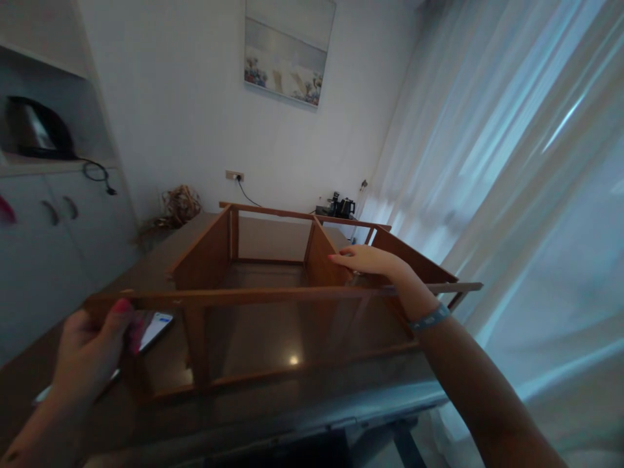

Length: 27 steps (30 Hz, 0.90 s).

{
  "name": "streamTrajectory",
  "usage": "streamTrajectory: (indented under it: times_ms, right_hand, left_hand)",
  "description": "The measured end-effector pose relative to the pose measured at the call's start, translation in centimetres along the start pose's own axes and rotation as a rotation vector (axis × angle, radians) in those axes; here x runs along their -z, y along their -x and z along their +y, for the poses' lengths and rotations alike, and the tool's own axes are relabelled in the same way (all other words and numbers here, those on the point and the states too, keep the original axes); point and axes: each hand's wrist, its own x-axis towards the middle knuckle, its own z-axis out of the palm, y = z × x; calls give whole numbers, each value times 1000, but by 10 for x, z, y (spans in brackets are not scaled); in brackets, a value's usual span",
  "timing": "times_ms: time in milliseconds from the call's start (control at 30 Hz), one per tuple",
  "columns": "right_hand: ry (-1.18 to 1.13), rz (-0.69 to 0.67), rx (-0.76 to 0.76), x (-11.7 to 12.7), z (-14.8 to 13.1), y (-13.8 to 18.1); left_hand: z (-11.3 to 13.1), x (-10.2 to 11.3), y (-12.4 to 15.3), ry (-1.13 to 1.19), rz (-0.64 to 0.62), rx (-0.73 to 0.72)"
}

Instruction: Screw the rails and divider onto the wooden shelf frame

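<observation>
A brown wooden shelf frame (273,296) lies on its side on a dark glossy table (160,250). My left hand (90,351) is closed around the left end of the frame's near rail, thumb on top. My right hand (368,260) rests on top of an inner divider panel (324,257), fingers stretched and curled over its edge. A blue band sits on my right wrist (429,318). A phone (153,328) with a lit screen lies on the table just behind my left hand.
White cupboards (53,240) with a dark appliance on a shelf stand at the left. A bundle of dried stalks (178,205) lies at the table's far end. A black kettle (341,207) sits by the wall. Sheer curtains (511,162) fill the right side.
</observation>
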Motion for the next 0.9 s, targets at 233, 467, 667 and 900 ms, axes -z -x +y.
streamTrajectory:
  times_ms: [233,467,667,900]
  right_hand:
    - [-71,-43,83,-5,1,-6]
    - [-206,-20,157,-13,16,-15]
    - [-247,-5,181,-15,19,-18]
    - [-224,44,216,-14,12,-15]
  left_hand:
    - [29,-7,10,108,-199,-104]
    - [21,-16,9,165,-165,-122]
    - [19,-15,9,157,-107,-132]
    - [30,-13,14,188,-92,-123]
